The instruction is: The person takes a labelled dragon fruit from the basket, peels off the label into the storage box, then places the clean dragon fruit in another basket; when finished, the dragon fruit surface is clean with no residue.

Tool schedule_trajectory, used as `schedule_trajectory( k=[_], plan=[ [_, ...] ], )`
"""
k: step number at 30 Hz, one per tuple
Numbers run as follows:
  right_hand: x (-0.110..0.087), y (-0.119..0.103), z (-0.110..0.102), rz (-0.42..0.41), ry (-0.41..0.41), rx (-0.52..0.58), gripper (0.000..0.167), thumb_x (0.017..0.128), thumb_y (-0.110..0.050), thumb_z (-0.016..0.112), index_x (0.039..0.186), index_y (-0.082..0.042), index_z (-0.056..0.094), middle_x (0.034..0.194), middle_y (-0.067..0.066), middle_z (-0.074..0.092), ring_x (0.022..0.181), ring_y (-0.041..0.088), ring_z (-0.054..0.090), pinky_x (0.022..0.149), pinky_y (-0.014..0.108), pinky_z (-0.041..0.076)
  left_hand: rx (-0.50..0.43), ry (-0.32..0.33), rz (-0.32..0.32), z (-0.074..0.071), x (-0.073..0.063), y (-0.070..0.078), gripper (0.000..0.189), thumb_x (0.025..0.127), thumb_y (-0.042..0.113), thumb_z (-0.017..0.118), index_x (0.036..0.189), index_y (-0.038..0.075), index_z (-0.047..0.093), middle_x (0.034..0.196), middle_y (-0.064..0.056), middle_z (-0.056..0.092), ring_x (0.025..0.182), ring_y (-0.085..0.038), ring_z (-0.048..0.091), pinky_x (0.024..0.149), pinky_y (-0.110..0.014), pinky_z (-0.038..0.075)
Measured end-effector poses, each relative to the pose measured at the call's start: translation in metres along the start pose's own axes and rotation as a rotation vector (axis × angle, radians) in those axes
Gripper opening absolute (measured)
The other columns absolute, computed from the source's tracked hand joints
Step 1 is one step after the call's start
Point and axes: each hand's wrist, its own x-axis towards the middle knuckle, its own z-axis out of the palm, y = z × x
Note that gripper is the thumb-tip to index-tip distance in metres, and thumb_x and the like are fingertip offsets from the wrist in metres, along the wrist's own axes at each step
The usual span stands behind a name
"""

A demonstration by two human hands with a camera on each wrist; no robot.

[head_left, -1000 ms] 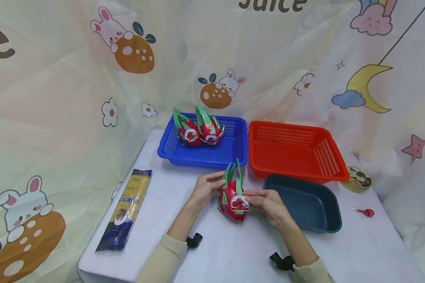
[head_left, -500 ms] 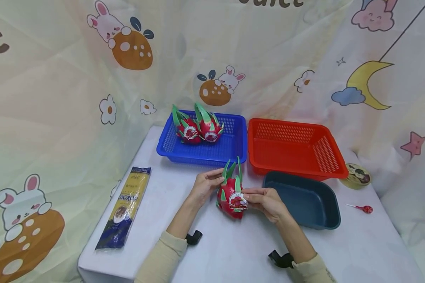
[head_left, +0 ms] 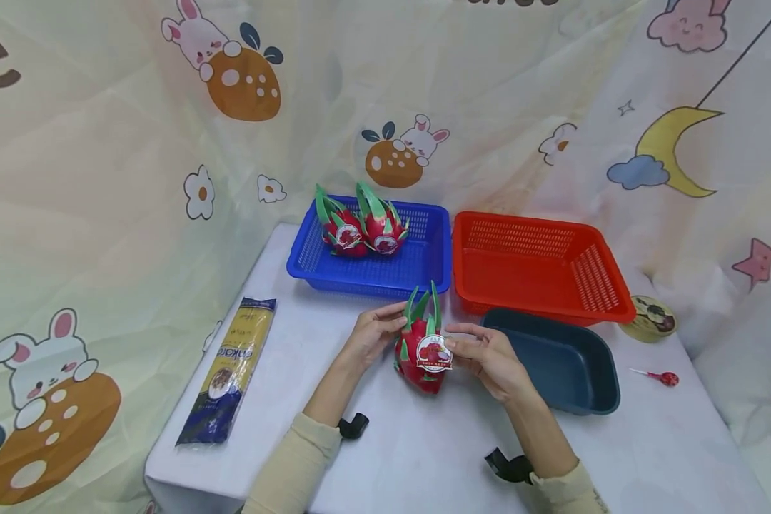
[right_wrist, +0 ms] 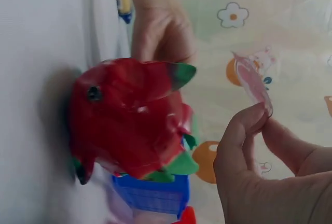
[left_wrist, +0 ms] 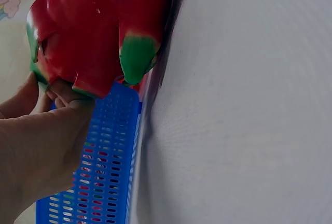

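Observation:
A red dragon fruit (head_left: 417,377) with long green leaf tips is in front of the blue basket, close over the white table. My left hand (head_left: 374,335) holds it by its upper left side; in the left wrist view, thumb and fingers (left_wrist: 65,92) close on its leafy end. Between the thumb and finger of my right hand (head_left: 491,360) is the edge of a round white sticker label (head_left: 434,353) with a red fruit picture. In the right wrist view the label (right_wrist: 252,81) stands away from the fruit's skin, in the pinch of the right hand (right_wrist: 264,167).
Two more dragon fruits (head_left: 366,230) lie in the blue basket (head_left: 424,271). To its right is a red basket (head_left: 520,275), with a dark teal bin (head_left: 555,357) in front. A round tin (head_left: 650,319) and a lollipop (head_left: 664,378) lie far right, a spaghetti pack (head_left: 228,375) left.
My right hand has drawn the label up and away from the fruit's front, and its index finger has lifted slightly. My left hand keeps its hold; the head view has tilted a little downward.

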Motion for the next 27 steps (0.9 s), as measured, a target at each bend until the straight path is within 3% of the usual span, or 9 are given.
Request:
schedule_trajectory(
  k=[9,17,20,27],
  plan=[
    [-0.003,-0.016,-0.018,-0.064,0.122,-0.073,0.044,0.095,-0.010,0.077,0.132,0.008,0.059,0.100,0.005,0.079,0.093,0.018,0.075,0.087,0.036,0.062,0.024,-0.039,-0.015,0.001,-0.001,0.004,0.043,0.096,-0.009,0.063,0.139,-0.009,0.061,0.133,-0.027,0.066,0.096,-0.014,0.071,0.086,-0.026,0.061],
    [-0.009,-0.028,-0.053,-0.055,0.138,-0.046,0.046,0.096,-0.010,0.075,0.135,0.007,0.058,0.104,0.002,0.079,0.096,0.018,0.076,0.088,0.037,0.061,0.043,-0.054,-0.024,-0.001,-0.002,0.006,0.044,0.095,-0.004,0.066,0.139,-0.006,0.062,0.132,-0.024,0.066,0.101,-0.016,0.069,0.089,-0.026,0.059],
    [-0.011,-0.034,-0.064,-0.050,0.148,-0.019,0.039,0.097,-0.011,0.075,0.131,0.003,0.063,0.105,0.003,0.079,0.096,0.018,0.076,0.088,0.036,0.061,0.047,-0.063,-0.027,-0.001,-0.002,0.006,0.045,0.096,-0.003,0.067,0.140,-0.006,0.061,0.131,-0.022,0.067,0.102,-0.016,0.068,0.090,-0.026,0.059],
    [-0.012,-0.046,-0.079,-0.055,0.152,-0.044,0.040,0.098,-0.017,0.074,0.131,0.004,0.064,0.107,0.001,0.079,0.098,0.017,0.075,0.089,0.034,0.061,0.073,-0.077,-0.040,-0.002,-0.004,0.007,0.046,0.095,-0.003,0.066,0.141,-0.005,0.061,0.140,-0.027,0.062,0.108,-0.018,0.067,0.091,-0.027,0.058]
  ],
)
